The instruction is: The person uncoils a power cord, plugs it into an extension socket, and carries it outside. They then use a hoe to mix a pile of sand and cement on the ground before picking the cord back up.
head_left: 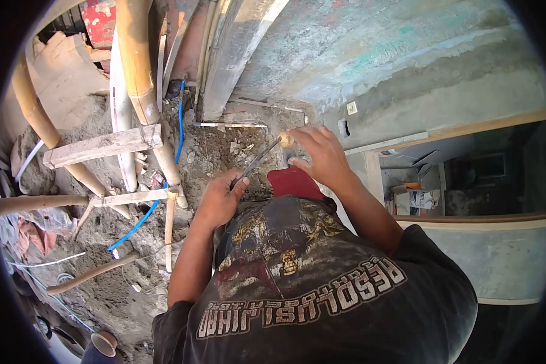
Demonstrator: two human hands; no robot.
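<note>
A thin dark metal rod with a rounded, light wooden handle slants in front of my body. My left hand is closed around the lower end of its shaft, thumb along the metal. At the upper end, my right hand has its fingertips curled over the wooden handle, the thumb held a little apart below. What kind of tool it is cannot be made out for certain. Just under the hands, a dark red piece of cloth or clothing shows past my printed black shirt.
Bamboo poles joined by a wooden crosspiece stand at the left. A blue pipe runs over the rubble-strewn dirt floor. To the right are a plastered wall with a socket and a framed opening.
</note>
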